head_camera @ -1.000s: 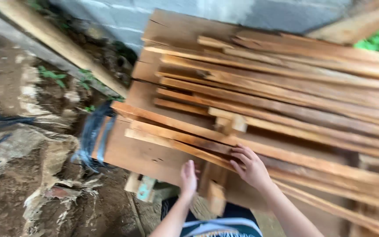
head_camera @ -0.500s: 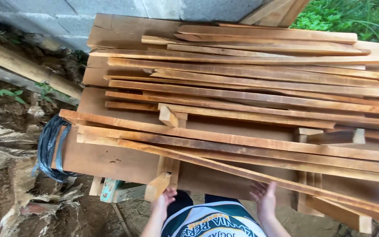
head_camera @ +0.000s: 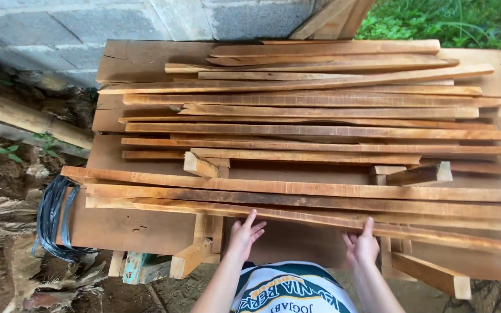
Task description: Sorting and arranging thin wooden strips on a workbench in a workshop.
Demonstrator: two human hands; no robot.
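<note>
- Two bare hands reach up to the near edge of a stack of rough-sawn wooden slats on a low timber worktop (head_camera: pixel 129 229), seen from above by the person's head camera.
- Left hand (head_camera: pixel 243 235): fingers spread and loose, fingertips touching the underside edge of the nearest long slat (head_camera: pixel 320 217); nothing is clasped in it.
- Right hand (head_camera: pixel 362 246): fingers extended upward, tips against the same slat a little further along; it is likewise unclenched, not wrapped round the wood.
- That nearest slat lies lengthwise across the front of the worktop, running from the left side off toward the right edge of the frame, just below two similar long slats.
- More than a dozen further slats (head_camera: pixel 320 130) are piled crosswise behind it, roughly parallel, reaching back toward a grey block wall (head_camera: pixel 88 23).
- Short wooden offcuts (head_camera: pixel 201 165) sit between the front slats and the rear pile.
- Off the worktop's left end, a coil of dark blue strapping (head_camera: pixel 53 223) hangs beside muddy ground.
- Green grass (head_camera: pixel 447 23) shows at upper right.
</note>
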